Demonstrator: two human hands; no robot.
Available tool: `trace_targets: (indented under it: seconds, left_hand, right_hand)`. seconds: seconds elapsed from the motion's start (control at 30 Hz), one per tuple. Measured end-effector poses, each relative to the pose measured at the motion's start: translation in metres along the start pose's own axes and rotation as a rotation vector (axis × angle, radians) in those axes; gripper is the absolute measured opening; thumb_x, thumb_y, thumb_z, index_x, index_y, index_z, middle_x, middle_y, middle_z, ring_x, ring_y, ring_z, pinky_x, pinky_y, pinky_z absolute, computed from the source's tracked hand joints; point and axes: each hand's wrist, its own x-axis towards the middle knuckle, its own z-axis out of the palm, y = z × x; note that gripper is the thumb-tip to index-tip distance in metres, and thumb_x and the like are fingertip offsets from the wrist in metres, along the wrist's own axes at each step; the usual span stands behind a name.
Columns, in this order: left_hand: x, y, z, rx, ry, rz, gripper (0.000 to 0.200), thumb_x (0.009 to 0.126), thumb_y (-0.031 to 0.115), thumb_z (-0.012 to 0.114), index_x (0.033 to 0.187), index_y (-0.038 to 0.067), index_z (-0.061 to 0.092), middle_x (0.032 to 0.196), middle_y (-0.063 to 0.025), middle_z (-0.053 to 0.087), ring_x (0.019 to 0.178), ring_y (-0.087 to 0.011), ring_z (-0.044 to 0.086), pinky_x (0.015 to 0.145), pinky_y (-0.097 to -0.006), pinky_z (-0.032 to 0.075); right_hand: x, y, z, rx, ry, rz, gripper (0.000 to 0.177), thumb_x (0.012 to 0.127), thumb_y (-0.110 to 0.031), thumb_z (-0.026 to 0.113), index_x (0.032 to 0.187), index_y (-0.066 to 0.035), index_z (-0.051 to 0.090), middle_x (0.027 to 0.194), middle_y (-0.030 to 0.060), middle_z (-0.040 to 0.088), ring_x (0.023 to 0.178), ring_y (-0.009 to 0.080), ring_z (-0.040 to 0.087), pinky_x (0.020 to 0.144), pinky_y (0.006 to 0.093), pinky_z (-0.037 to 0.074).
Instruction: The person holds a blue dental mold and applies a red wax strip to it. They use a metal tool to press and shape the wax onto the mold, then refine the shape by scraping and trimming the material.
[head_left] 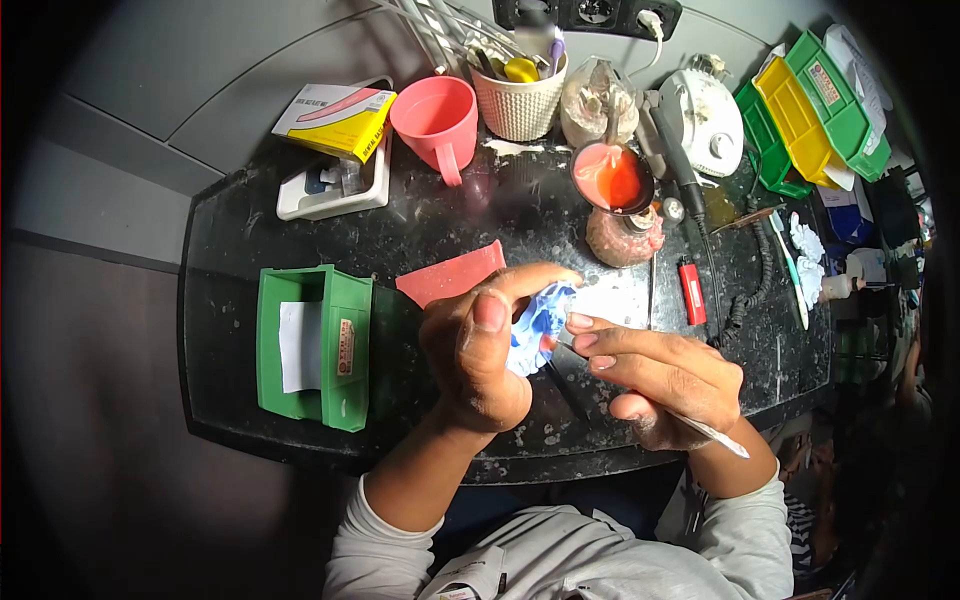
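My left hand (478, 350) is closed around a blue and white dental cast (537, 325), held up over the front of the bench. A small reddish-pink patch shows on its lower right side. My right hand (672, 372) grips a thin wax carver (722, 438); its pale handle end sticks out below my palm, and its tip meets the cast near the pink patch. The fingertips of my right hand are close beside the cast. Just behind my left hand lies a pink wax sheet (452, 276), partly covered by my fingers.
A small pan (640, 190) with melted red wax sits above a round burner (625, 240). Nearby are a red lighter (691, 293) and a cabled handpiece (672, 150). A green bin (345, 400) stands left; a pink mug (430, 110) and yellow wax box (340, 115) stand behind.
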Motion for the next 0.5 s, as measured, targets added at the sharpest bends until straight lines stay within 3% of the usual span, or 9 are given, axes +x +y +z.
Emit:
trace_targets:
  seconds: [0.5]
  left_hand:
    - [-0.0007,0.0024,0.0017,-0.066,-0.002,-0.046,0.091,0.098,0.067,0.022,0.103,-0.01,0.07,0.081,-0.0125,0.07,0.066,-0.0124,0.056,0.061,-0.0255,0.041]
  right_hand:
    - [0.0016,0.0015,0.002,0.029,0.015,-0.018,0.035,0.097,-0.028,0.068,0.099,0.007,0.068,0.096,0.0224,0.074,0.094,0.0328,0.075,0.078,0.0379,0.062]
